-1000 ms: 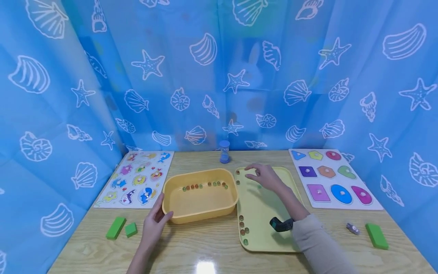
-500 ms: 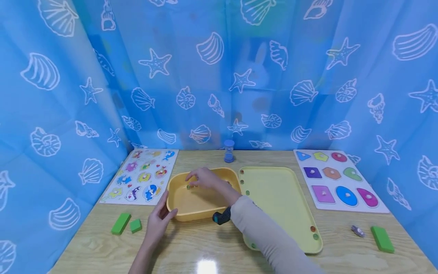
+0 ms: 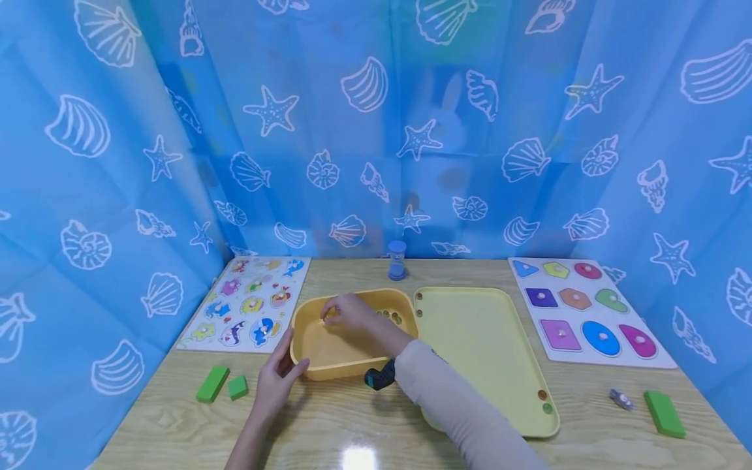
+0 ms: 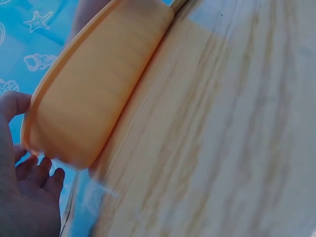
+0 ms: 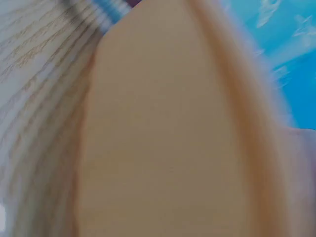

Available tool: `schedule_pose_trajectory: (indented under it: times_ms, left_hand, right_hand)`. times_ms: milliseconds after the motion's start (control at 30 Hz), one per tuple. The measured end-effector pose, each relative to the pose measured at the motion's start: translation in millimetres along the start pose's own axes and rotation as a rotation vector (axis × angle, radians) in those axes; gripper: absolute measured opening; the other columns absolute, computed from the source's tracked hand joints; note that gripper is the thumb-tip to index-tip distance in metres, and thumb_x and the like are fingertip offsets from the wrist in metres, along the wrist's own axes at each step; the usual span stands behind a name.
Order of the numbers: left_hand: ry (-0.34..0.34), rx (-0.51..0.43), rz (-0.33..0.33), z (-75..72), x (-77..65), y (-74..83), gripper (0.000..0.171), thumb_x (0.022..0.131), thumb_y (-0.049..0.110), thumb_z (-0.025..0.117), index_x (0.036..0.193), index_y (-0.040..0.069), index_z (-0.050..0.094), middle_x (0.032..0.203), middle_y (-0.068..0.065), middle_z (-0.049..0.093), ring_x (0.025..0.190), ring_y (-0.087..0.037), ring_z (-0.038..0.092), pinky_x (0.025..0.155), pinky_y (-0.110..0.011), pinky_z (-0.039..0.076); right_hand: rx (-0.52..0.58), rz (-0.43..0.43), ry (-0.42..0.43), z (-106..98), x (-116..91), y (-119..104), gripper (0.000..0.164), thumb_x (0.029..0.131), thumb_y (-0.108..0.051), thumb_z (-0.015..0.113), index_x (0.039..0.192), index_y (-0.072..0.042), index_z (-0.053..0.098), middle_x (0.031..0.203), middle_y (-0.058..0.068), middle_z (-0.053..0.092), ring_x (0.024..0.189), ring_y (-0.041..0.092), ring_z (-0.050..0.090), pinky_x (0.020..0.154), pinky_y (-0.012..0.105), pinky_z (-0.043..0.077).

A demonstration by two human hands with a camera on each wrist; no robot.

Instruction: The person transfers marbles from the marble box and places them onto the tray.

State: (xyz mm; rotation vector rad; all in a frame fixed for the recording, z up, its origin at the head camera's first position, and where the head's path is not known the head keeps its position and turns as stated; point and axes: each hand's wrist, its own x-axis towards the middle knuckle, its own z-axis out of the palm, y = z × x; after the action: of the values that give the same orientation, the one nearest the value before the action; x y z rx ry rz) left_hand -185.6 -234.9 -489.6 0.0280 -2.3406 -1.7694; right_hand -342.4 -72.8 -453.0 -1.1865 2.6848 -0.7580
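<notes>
The orange plastic tub [image 3: 346, 369] stands left of the yellow tray. My left hand [image 3: 276, 378] holds its left front corner; in the left wrist view the thumb lies over the rim and the fingers curl beneath the corner. My right hand [image 3: 350, 312] reaches into the tub, thumb and forefinger pinching at a small marble at the left end of a row along the back. Several brown-green marbles [image 3: 388, 315] show right of this hand; the others are hidden behind it. The right wrist view shows only the tub's outer wall [image 5: 163, 128], blurred.
The yellow tray [image 3: 476, 352] has marbles [image 3: 544, 401] near its edges, its front left part covered by my right sleeve. Two knobbed puzzle boards [image 3: 247, 303] [image 3: 587, 313], a blue sand timer [image 3: 397, 260], green blocks [image 3: 664, 413] and a small grey figure [image 3: 621, 399] stand around.
My right hand has moved left from over the tray into the tub, and its fingertips have then closed in at the row's left end. My left hand keeps its hold.
</notes>
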Motion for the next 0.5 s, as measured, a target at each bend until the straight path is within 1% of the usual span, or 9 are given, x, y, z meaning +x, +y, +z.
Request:
schedule_pose_trajectory:
  times_ms: [67, 133, 167, 233, 300, 367, 433, 500]
  left_hand:
    - [-0.002, 0.003, -0.009, 1.7, -1.1, 0.4, 0.067, 0.085, 0.020, 0.061, 0.142, 0.019, 0.024, 0.148, 0.001, 0.019, 0.133, -0.018, 0.025, 0.102, -0.020, 0.029]
    - [-0.001, -0.001, -0.008, 2.6, -1.8, 0.8, 0.067, 0.085, 0.019, 0.061, 0.142, 0.018, 0.024, 0.148, 0.001, 0.018, 0.133, -0.018, 0.024, 0.101, -0.018, 0.028]
    - [0.001, -0.002, -0.006, 2.9, -2.0, 1.3, 0.067, 0.085, 0.018, 0.061, 0.142, 0.018, 0.024, 0.148, 0.000, 0.018, 0.133, -0.018, 0.024, 0.101, -0.017, 0.028]
    - [0.003, -0.003, -0.003, 3.0, -2.2, 2.1, 0.067, 0.085, 0.018, 0.061, 0.142, 0.018, 0.024, 0.148, 0.000, 0.019, 0.133, -0.018, 0.024, 0.100, -0.015, 0.029]
    - [0.006, 0.001, 0.003, 2.7, -2.3, 3.0, 0.067, 0.085, 0.017, 0.061, 0.142, 0.017, 0.025, 0.148, -0.001, 0.019, 0.133, -0.019, 0.024, 0.099, -0.014, 0.029]
    - [0.007, 0.007, 0.005, 2.3, -2.4, 3.6, 0.067, 0.085, 0.018, 0.061, 0.142, 0.016, 0.025, 0.148, -0.001, 0.019, 0.133, -0.019, 0.024, 0.099, -0.013, 0.030]
    - [0.006, 0.010, -0.003, 2.0, -2.7, 3.8, 0.067, 0.085, 0.019, 0.061, 0.142, 0.016, 0.025, 0.148, 0.000, 0.019, 0.133, -0.018, 0.024, 0.098, -0.012, 0.030]
    - [0.006, 0.003, -0.014, 1.9, -3.1, 3.8, 0.068, 0.085, 0.020, 0.062, 0.142, 0.017, 0.025, 0.148, 0.001, 0.020, 0.133, -0.017, 0.024, 0.098, -0.010, 0.030]
  right_hand:
    - [0.062, -0.029, 0.032, -14.7, -12.3, 1.3, 0.017, 0.084, -0.026, 0.062, 0.098, -0.018, 0.068, 0.074, -0.005, 0.062, 0.062, 0.005, 0.049, 0.054, 0.016, 0.040]
    - [0.119, -0.042, 0.066, -33.9, -29.1, 6.5, 0.020, 0.084, -0.026, 0.062, 0.100, -0.016, 0.067, 0.058, -0.003, 0.050, 0.050, 0.007, 0.039, 0.045, 0.018, 0.033]
    - [0.128, -0.046, 0.089, -43.7, -38.8, 11.3, 0.021, 0.084, -0.026, 0.062, 0.102, -0.015, 0.067, 0.053, -0.002, 0.043, 0.046, 0.007, 0.034, 0.043, 0.019, 0.029]
    - [0.121, -0.038, 0.141, -62.5, -60.5, 25.1, 0.024, 0.084, -0.028, 0.062, 0.103, -0.014, 0.067, 0.050, -0.004, 0.031, 0.045, 0.009, 0.026, 0.042, 0.020, 0.022]
    - [0.115, -0.006, 0.193, -78.6, -85.6, 42.9, 0.023, 0.084, -0.027, 0.062, 0.102, -0.014, 0.067, 0.048, -0.004, 0.028, 0.043, 0.010, 0.024, 0.041, 0.021, 0.022]
    - [0.100, 0.036, 0.244, -88.8, -111.9, 65.4, 0.022, 0.084, -0.026, 0.062, 0.102, -0.014, 0.068, 0.048, -0.005, 0.026, 0.043, 0.010, 0.024, 0.041, 0.022, 0.021]
    - [0.088, 0.099, 0.271, -92.7, -137.6, 90.3, 0.021, 0.084, -0.026, 0.063, 0.100, -0.014, 0.068, 0.047, -0.005, 0.026, 0.043, 0.010, 0.023, 0.040, 0.022, 0.022]
    - [0.066, 0.161, 0.284, -90.9, -161.5, 115.4, 0.020, 0.083, -0.026, 0.063, 0.099, -0.015, 0.068, 0.048, -0.006, 0.026, 0.043, 0.009, 0.022, 0.039, 0.021, 0.022]
